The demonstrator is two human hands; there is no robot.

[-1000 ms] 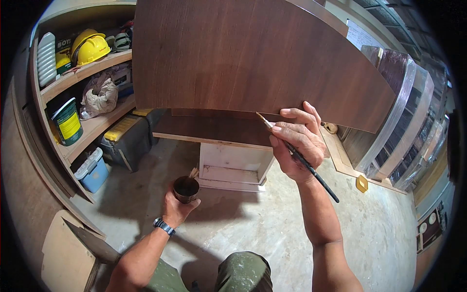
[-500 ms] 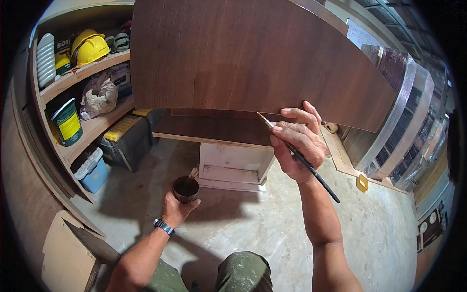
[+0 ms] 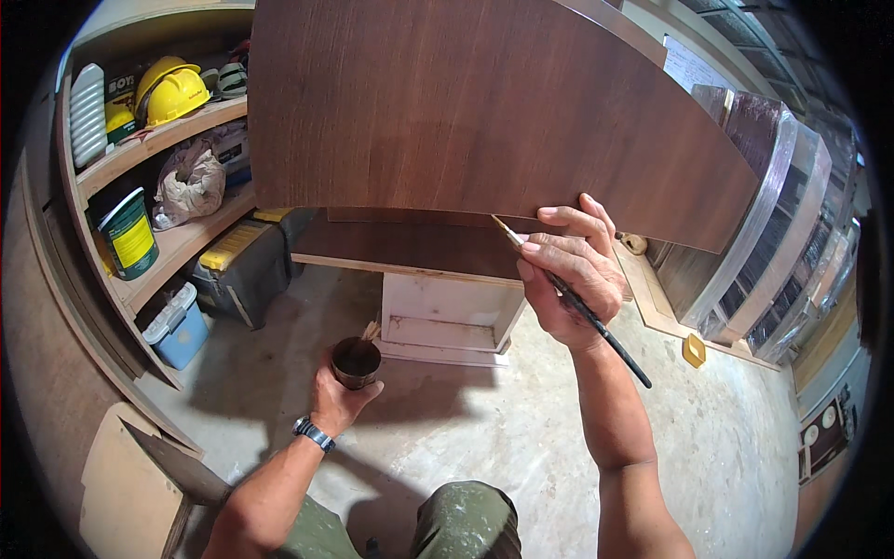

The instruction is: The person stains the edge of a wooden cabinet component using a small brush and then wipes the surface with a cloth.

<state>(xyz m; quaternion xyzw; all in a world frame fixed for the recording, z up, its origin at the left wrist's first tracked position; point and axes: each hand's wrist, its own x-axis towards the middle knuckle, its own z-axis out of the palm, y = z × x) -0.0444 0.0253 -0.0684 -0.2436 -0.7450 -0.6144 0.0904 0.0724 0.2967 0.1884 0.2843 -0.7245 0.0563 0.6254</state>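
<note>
In the head view, our right hand (image 3: 573, 279) pinches the slim brush (image 3: 598, 326) near its ferrule, its tip at the lower edge of the brown panel (image 3: 466, 121); it should be light, stiff-handled, soft-bristled, best gripped there. Lower left, our left hand (image 3: 340, 399) curves round the dark cup (image 3: 358, 374), probably light and easily tipped, so best cradled around its wall.

Your left head camera looked forward and down through a wide fisheye lens, from above your knees (image 3: 467, 518), near your left hand (image 3: 337, 397) and your right hand (image 3: 581, 281), facing the brown board (image 3: 494, 112) close ahead.
</note>
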